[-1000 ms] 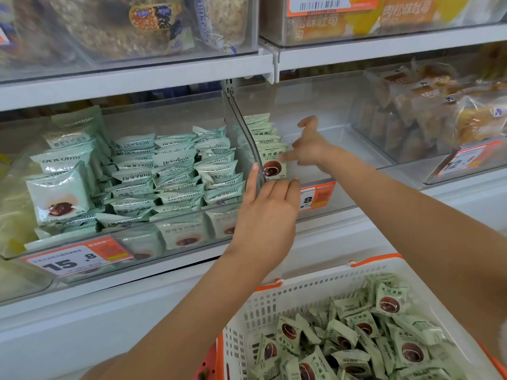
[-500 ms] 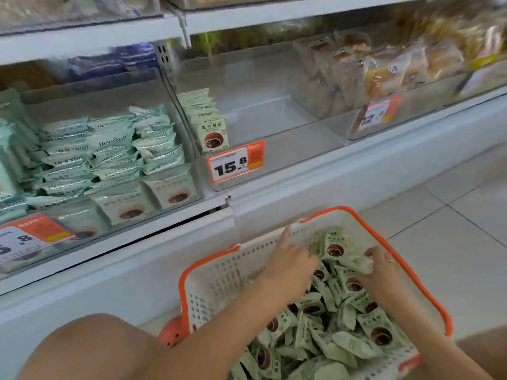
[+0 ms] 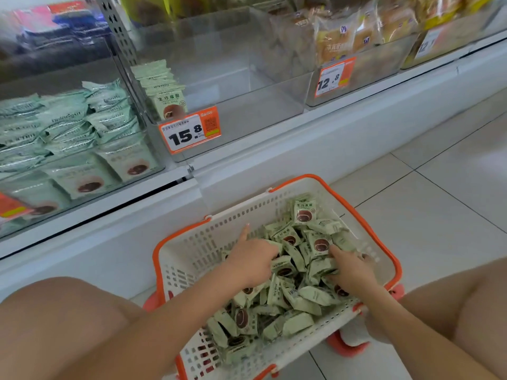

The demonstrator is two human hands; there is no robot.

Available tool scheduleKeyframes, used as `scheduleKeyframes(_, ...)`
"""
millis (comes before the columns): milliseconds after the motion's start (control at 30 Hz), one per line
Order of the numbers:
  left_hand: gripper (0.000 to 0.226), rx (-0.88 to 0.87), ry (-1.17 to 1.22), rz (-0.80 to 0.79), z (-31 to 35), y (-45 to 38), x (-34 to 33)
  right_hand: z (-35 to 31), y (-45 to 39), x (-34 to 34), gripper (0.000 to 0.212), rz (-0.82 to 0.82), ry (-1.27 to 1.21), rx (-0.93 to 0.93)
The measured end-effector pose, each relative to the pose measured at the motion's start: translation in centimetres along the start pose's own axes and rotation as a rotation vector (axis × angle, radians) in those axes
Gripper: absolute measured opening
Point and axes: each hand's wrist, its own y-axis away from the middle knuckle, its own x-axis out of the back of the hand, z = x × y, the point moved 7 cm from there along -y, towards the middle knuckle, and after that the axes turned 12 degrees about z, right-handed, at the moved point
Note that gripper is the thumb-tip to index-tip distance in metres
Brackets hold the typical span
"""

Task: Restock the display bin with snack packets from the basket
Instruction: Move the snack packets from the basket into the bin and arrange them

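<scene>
Head view: both hands lie among pale green snack packets (image 3: 288, 272) in the white, orange-rimmed plastic basket (image 3: 192, 250). Left hand (image 3: 253, 260) curls loosely over packets, forefinger out. Right hand (image 3: 352, 272) rests fingers spread on them; whether either grips one, I cannot tell.

Bread-like packs (image 3: 340, 39) upper right, 12.8 price tag (image 3: 333, 77) below; full neighbouring bin (image 3: 68, 138) left; tiled floor (image 3: 439, 193) right.

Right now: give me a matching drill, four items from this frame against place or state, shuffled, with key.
Items
1. basket
2. 15.8 price tag
3. left hand
4. row of packets in the display bin

Place or state
A. clipped to the front of the display bin
B. on the floor, orange rim, full of green packets
C. standing against the bin's left wall
D. on the packets in the basket, index finger out

Pairs: 1-B, 2-A, 3-D, 4-C
</scene>
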Motion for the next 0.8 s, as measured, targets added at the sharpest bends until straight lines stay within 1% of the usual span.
scheduleKeyframes(67,0.021,0.041,0.077,0.022,-0.1,-0.4,0.6,-1.0,0.3,0.6,0.035,0.017,-0.18,-0.017)
scheduleKeyframes(133,0.034,0.092,0.152,0.048,-0.3,-0.5,1.5,-2.0,0.3,2.3,0.032,0.086,-0.437,-0.095)
scheduleKeyframes(200,0.055,0.109,0.18,0.077,-0.4,-0.3,2.4,-3.3,0.4,4.6,0.034,0.115,-0.804,-0.224)
scheduleKeyframes(233,0.071,0.105,0.18,0.094,-0.4,-0.2,2.9,-4.2,0.6,5.6,0.034,0.081,-0.972,-0.262)
scheduleKeyframes(300,0.098,0.094,0.203,0.136,-0.3,0.2,4.0,-6.8,1.1,7.5,0.035,-0.023,-1.162,-0.21)
scheduleKeyframes(367,0.112,0.063,0.198,0.194,-0.5,0.5,5.5,-9.3,1.8,9.1,0.034,-0.102,-1.269,-0.101)
scheduleKeyframes(400,0.112,0.037,0.171,0.229,-0.6,0.7,6.3,-10.3,2.1,9.7,0.032,-0.121,-1.32,-0.062)
scheduleKeyframes(467,0.105,-0.031,0.097,0.3,-1.0,0.8,8.0,-11.5,2.6,10.9,0.029,-0.112,-1.378,-0.024)
scheduleKeyframes(533,0.096,-0.089,0.055,0.339,-1.2,1.0,9.3,-12.0,2.7,12.0,0.029,-0.073,-1.384,-0.003)
scheduleKeyframes(633,0.091,-0.174,-0.051,0.39,-1.6,1.5,11.5,-13.0,2.7,13.9,0.021,-0.073,-1.397,0.064)
scheduleKeyframes(700,0.09,-0.25,-0.185,0.551,-2.2,2.2,14.4,-13.9,2.3,16.3,0.018,-0.046,-1.354,0.134)
scheduleKeyframes(800,0.08,-0.256,-0.283,0.807,-3.9,3.0,18.9,-16.3,0.9,21.8,0.012,0.077,-1.277,0.269)
